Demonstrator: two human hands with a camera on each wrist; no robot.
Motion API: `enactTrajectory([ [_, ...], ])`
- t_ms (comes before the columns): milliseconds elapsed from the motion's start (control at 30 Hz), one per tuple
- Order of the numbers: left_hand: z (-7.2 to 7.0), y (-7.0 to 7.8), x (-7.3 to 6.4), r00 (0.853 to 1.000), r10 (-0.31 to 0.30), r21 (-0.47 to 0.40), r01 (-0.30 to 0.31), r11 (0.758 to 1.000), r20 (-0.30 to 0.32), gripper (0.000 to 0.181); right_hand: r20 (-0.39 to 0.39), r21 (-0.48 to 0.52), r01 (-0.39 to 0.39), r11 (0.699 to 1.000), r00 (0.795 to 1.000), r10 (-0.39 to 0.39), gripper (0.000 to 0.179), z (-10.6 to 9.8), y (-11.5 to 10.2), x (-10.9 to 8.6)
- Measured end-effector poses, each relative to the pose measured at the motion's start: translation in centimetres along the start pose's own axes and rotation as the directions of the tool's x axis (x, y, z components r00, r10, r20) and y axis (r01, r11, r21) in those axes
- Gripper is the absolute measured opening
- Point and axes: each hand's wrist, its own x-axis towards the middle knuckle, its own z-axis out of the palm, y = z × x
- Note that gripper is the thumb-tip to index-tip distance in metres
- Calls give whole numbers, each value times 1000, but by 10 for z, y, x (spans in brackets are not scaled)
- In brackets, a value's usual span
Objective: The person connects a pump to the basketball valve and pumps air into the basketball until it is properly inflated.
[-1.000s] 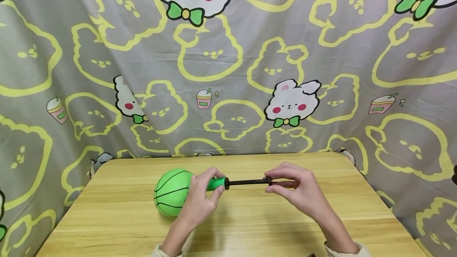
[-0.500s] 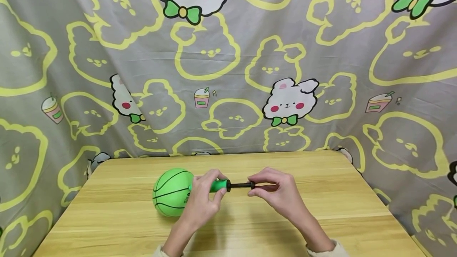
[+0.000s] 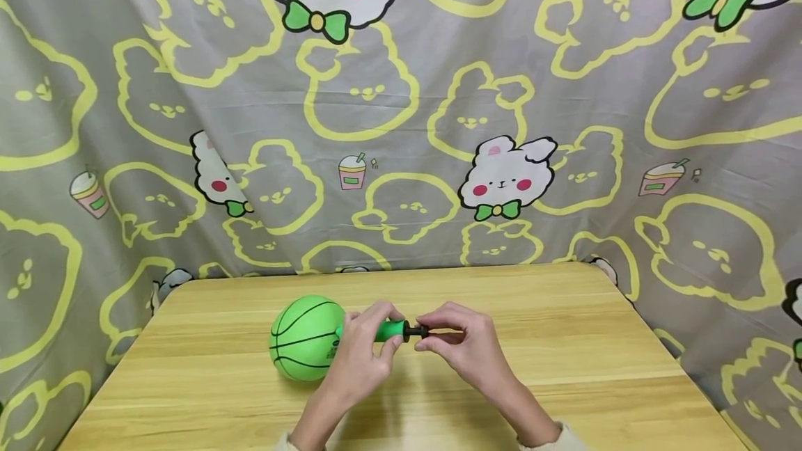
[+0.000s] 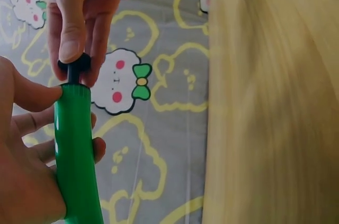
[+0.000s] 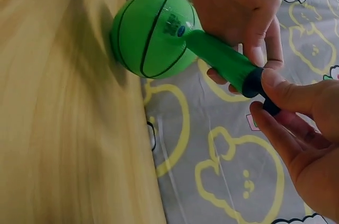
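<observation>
A green hand pump (image 4: 77, 150) with a black plunger handle (image 4: 75, 65) lies level above the table, its tip against a green ball (image 3: 305, 337) with black basketball lines. My left hand (image 3: 363, 353) grips the pump's barrel, thumb near its black end cap. With thumb and fingers my right hand (image 3: 465, 343) pinches the plunger handle, which sits close to the cap; only a short length of rod shows. In the right wrist view the pump's narrow end meets the ball (image 5: 153, 34) beside a small printed label. The ball rests on the wooden table.
The light wooden table (image 3: 207, 367) reaches back to a grey curtain (image 3: 401, 152) printed with yellow outlines and white cartoon animals. The curtain also hangs along the left and right sides.
My right hand has moved left, pushing the plunger rod from far out to nearly all the way into the barrel. My left hand and the ball have stayed almost in place.
</observation>
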Motion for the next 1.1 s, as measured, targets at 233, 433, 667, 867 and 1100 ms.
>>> enactTrajectory([
  [233,-6,-3,1,1000,2,-12,-2,1000,3,25,64,3,-3,1000,998,3,25,-8,-6,4],
  [433,-12,-7,2,1000,-26,-10,26,1000,2,23,86,7,-24,1000,996,23,27,-23,-11,5],
  [667,-22,-14,4,999,-24,20,25,999,-34,23,94,2,-27,1000,995,27,28,-43,-17,7],
  [867,-30,-18,4,998,-23,35,25,999,-60,25,108,-5,-34,999,994,34,29,-57,-20,8],
  [1100,-32,-19,4,999,-19,26,20,999,-36,22,119,1,-51,999,992,51,27,-63,-20,7],
])
